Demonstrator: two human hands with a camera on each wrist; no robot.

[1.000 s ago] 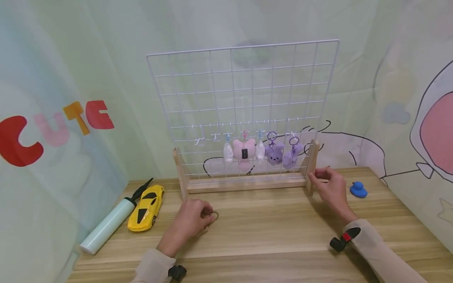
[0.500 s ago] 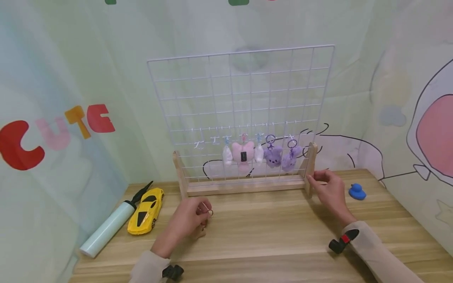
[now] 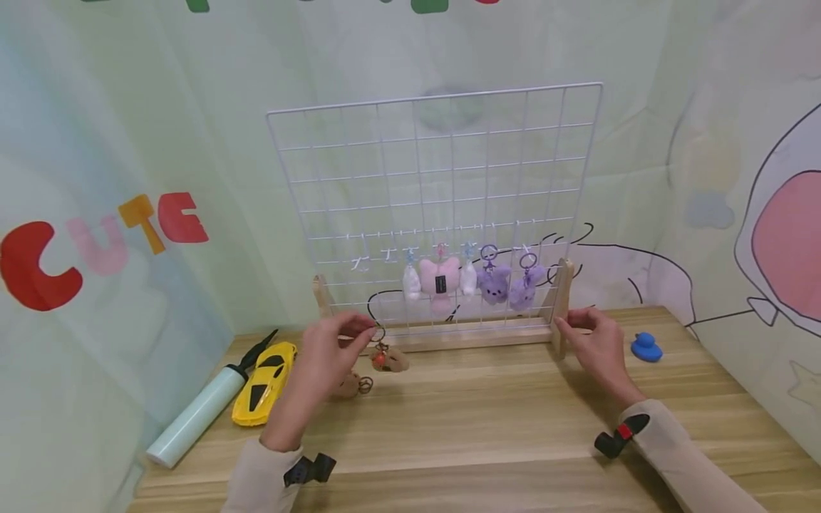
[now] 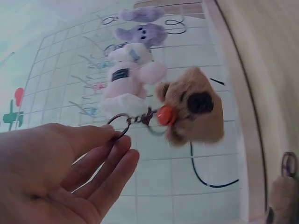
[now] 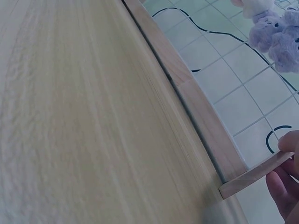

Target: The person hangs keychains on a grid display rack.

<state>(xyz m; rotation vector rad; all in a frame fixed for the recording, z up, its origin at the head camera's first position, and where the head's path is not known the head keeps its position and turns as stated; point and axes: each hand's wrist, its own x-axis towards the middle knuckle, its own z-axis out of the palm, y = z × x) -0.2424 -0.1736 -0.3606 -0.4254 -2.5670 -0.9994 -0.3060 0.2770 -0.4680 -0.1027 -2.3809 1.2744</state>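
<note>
My left hand point(image 3: 321, 363) pinches the metal ring of a brown plush bear keychain point(image 4: 198, 109) with a red bell. In the head view it hangs above the table, before the lower left of a white wire grid rack with a wooden base point(image 3: 449, 339). Beneath the left hand lies another brown plush keychain point(image 3: 349, 385), partly hidden. My right hand point(image 3: 598, 345) grips the rack's right wooden upright point(image 5: 254, 176) between thumb and fingers. Along the grid hang a pink plush keychain point(image 3: 440, 276), two small white plush pieces beside it, and purple plush keychains point(image 3: 494, 285) further right.
White hooks point(image 3: 360, 264) without keychains project from the grid's left part. A yellow toy car point(image 3: 265, 385) and a pale blue hand pump point(image 3: 197, 415) lie at the table's left. Beyond the right hand sits a blue toy duck point(image 3: 646, 347).
My left hand has risen from the table toward the grid, lifting the brown plush bear keychain by its ring. The right hand stays on the upright; the head view has shifted slightly.
</note>
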